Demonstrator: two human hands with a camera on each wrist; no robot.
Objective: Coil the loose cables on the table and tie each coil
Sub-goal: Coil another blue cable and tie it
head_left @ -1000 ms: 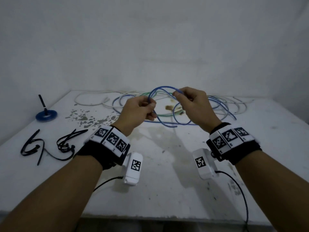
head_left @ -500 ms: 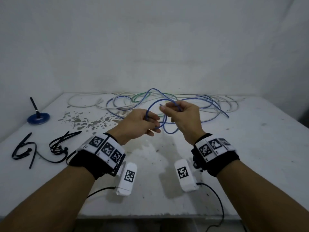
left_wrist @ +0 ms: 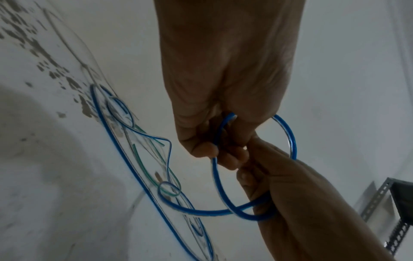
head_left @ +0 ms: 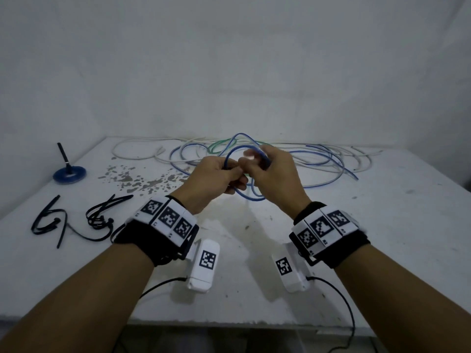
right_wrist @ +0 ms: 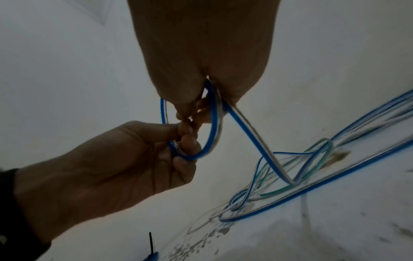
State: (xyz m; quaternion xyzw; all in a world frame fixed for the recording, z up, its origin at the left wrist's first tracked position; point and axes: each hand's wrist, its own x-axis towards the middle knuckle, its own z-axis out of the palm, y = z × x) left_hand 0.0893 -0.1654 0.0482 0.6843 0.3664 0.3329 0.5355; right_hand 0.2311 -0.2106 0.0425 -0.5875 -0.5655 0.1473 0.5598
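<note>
Head view: blue cable is raised above the table, formed into a small loop between both hands. The left hand has its fingers curled round the loop's near side, thumb on top; the right hand pinches the cable's upper run, knuckles nearly touching the left. One strand hangs below both hands as a low bend; the remainder trails back to the loose tangle at the table's far side.

Left wrist view: the blue cable emerges from the left hand between curled fingers, sweeps down and round, and passes into the right hand, which is closed over it. Right wrist view: the blue cable enters the right hand between thumb and fingers, and the left hand holds the loop's lower curve on its fingertips.

The tangle holds a green cable and white cables, interlaced with blue strands; individual runs cannot be separated there. The cable's free end is blurred at the right fingers. How many turns the loop has cannot be told.

Black ties lie at the table's left, well apart from the hands. A blue disc with an upright black stem stands further back left.
</note>
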